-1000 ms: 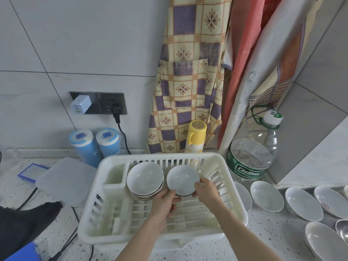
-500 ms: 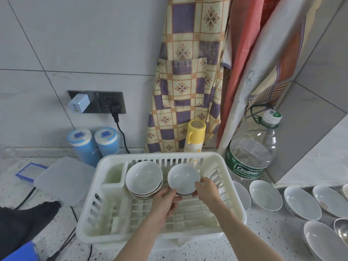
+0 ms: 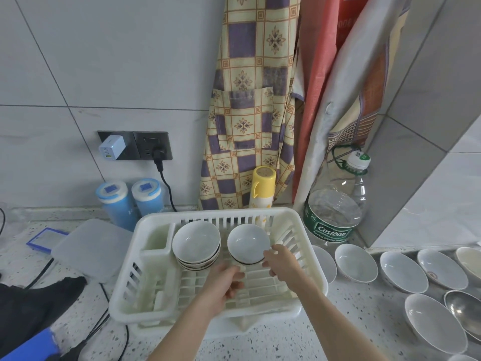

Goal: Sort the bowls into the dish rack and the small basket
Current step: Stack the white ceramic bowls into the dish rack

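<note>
The white dish rack (image 3: 309, 277) stands mid-counter. At its back left leans a stack of white bowls (image 3: 195, 242). To their right a small white bowl (image 3: 247, 242) stands tilted on another dark-rimmed bowl. My right hand (image 3: 282, 263) pinches this bowl's right rim with thumb and fingertips. Just below the bowl is my left hand (image 3: 223, 285), blurred, its fingers loosely curled and holding nothing. Several loose white bowls (image 3: 402, 272) lie on the counter to the right of the rack. I see no small basket.
A large water bottle (image 3: 335, 220) and a yellow-capped can (image 3: 261, 188) stand behind the rack. Two blue canisters (image 3: 115, 204), a plastic lid (image 3: 91, 246) and cables (image 3: 104, 319) lie to the left. A metal bowl (image 3: 466, 313) sits at the far right.
The small bowl has settled a little further back in the rack. My left hand has come off its lower edge and dropped slightly. My right hand stays at the rim.
</note>
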`<state>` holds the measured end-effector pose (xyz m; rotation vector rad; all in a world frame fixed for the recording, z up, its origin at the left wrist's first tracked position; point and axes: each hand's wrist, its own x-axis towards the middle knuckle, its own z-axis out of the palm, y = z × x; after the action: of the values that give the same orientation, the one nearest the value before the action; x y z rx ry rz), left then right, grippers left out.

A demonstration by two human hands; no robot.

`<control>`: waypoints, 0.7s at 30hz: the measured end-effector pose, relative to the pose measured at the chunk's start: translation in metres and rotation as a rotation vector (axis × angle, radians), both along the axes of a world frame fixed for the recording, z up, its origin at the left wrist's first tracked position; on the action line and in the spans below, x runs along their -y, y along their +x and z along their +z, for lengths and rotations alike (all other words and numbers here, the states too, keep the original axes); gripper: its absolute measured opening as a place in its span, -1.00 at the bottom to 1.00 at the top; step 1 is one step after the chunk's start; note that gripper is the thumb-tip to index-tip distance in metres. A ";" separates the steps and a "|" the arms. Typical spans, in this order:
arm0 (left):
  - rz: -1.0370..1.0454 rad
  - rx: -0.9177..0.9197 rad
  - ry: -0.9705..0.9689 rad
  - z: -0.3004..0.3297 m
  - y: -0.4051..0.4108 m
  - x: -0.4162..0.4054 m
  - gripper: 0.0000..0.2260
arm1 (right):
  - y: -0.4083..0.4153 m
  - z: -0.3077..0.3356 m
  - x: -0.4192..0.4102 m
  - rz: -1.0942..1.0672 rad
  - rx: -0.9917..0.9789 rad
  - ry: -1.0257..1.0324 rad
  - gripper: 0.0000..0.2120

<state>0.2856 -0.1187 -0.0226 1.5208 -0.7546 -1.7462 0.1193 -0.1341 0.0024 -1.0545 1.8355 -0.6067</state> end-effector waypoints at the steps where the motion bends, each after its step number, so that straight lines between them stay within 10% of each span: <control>1: 0.000 0.006 -0.014 0.004 0.001 -0.004 -0.86 | 0.000 0.006 -0.007 0.005 -0.010 -0.027 -0.50; 14: -0.411 -0.110 -0.095 0.065 -0.062 -0.076 -0.83 | -0.087 0.070 -0.108 -0.272 0.385 -0.476 -0.84; 21: -0.851 0.089 0.029 0.045 -0.166 -0.097 -0.77 | -0.187 0.024 -0.136 -0.574 0.526 -0.254 -0.86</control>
<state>0.1192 -0.0213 0.0229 1.3894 -1.5918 -2.2811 -0.0676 0.0017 0.0267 -0.4322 1.5946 -1.3462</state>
